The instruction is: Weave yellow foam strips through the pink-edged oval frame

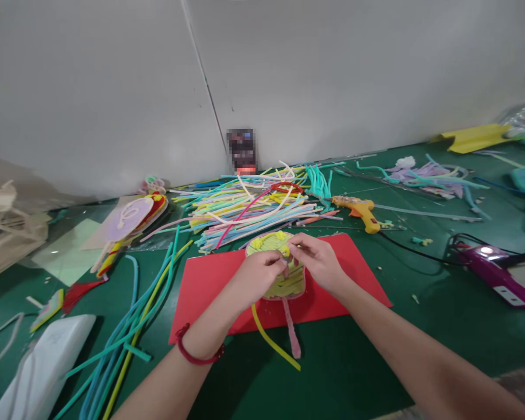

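A fan shape covered in yellow-green pipe cleaners [271,244], with a pink handle [292,332], lies on a red sheet [219,280]. Over its face, my left hand [260,274] is closed in a pinch on a yellow pipe cleaner [273,344], whose loose end trails below toward the table's near side. My right hand [317,262] pinches at the same yellow strand, thumb and forefinger close to the left fingertips. Yellow curled bits sit along the fan's top edge. The fingers partly hide the fan's middle and the strand between them.
Behind the sheet lies a heap of coloured pipe cleaners [249,216]. An orange glue gun [359,211] with a black cord is at right, near a purple device [496,274]. Long teal strands [131,326], a white power strip [48,367] and a lilac fan [131,216] occupy the left.
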Motion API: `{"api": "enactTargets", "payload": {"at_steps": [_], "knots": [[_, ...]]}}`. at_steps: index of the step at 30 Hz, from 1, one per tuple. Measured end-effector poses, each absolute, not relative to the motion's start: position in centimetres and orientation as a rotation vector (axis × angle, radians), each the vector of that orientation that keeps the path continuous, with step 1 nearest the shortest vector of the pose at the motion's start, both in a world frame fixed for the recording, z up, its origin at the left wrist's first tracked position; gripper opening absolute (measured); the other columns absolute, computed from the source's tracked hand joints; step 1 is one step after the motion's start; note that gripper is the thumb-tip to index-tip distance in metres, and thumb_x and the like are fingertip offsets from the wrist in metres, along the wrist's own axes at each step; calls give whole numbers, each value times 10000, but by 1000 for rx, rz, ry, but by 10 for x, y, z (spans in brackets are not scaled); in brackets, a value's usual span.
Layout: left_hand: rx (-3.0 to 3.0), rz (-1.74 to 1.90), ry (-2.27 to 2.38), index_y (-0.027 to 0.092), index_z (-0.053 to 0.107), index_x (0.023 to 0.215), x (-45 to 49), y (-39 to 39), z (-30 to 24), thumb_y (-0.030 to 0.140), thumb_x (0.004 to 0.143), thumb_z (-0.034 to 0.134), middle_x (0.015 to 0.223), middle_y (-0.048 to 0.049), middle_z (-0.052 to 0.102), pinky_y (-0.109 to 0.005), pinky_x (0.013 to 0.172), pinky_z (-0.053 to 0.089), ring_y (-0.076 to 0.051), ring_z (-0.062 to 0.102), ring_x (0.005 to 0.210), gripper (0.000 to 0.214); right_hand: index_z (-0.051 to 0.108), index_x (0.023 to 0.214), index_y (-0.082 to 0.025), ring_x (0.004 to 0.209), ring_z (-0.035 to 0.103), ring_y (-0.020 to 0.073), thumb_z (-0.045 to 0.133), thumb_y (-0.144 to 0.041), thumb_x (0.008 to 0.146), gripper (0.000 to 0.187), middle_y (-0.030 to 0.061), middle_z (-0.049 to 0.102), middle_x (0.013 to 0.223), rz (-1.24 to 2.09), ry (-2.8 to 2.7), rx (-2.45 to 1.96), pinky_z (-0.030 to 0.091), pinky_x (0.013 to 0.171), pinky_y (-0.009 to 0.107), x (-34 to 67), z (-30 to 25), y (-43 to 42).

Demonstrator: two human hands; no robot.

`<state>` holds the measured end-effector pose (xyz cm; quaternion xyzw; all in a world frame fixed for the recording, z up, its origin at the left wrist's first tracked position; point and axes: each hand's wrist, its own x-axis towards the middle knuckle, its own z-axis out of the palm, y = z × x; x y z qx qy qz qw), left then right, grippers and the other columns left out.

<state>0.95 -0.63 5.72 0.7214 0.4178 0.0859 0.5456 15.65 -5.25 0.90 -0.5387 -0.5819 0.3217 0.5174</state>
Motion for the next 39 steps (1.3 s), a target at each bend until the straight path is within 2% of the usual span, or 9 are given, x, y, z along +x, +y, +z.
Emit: {"api": "enactTargets", "payload": {"at_steps": [4, 10, 19, 30, 39], "knots": [[1879, 221, 1004, 170, 477, 633, 9, -8, 55, 224, 795, 409, 644, 16, 494, -241, 554, 309, -127, 440, 622, 184, 548, 725, -192, 580, 533, 116, 468, -330, 846, 200, -11, 544, 624, 805, -1392, -1274, 408, 538, 218, 156, 9, -53], [1845, 344, 978, 193, 404, 708, 11, -14, 50, 393, 867, 336, 660, 20, 461, -241, 529, 324, -127, 428, 605, 265, 542, 720, -192, 559, 506, 114, 463, -317, 846, 194, -8, 538, 626, 718, -1420, -1287, 391, 530, 223, 157, 10, -52], [1855, 366, 921, 189, 336, 625, 13, -10, 48, 366, 870, 360, 567, 48, 351, -232, 523, 300, -107, 362, 557, 303, 538, 737, -192, 595, 489, 116, 441, -308, 855, 191, -11, 528, 652, 740, -1444, -1285, 370, 556, 225, 155, 11, -54], [1980, 162, 742, 169, 511, 814, 2, 0, 52, 342, 869, 337, 764, 1, 508, -241, 623, 355, -130, 431, 692, 252, 444, 654, -190, 592, 408, 117, 414, -380, 876, 294, -19, 430, 616, 860, -1553, -1219, 320, 541, 235, 158, 13, -54], [2012, 10, 726, 171, 396, 645, -7, 3, 64, 317, 851, 371, 644, 41, 397, -221, 537, 293, -97, 353, 592, 254, 476, 687, -189, 635, 446, 127, 399, -368, 885, 279, -4, 488, 660, 903, -1648, -1220, 342, 587, 243, 154, 16, -56]]}}
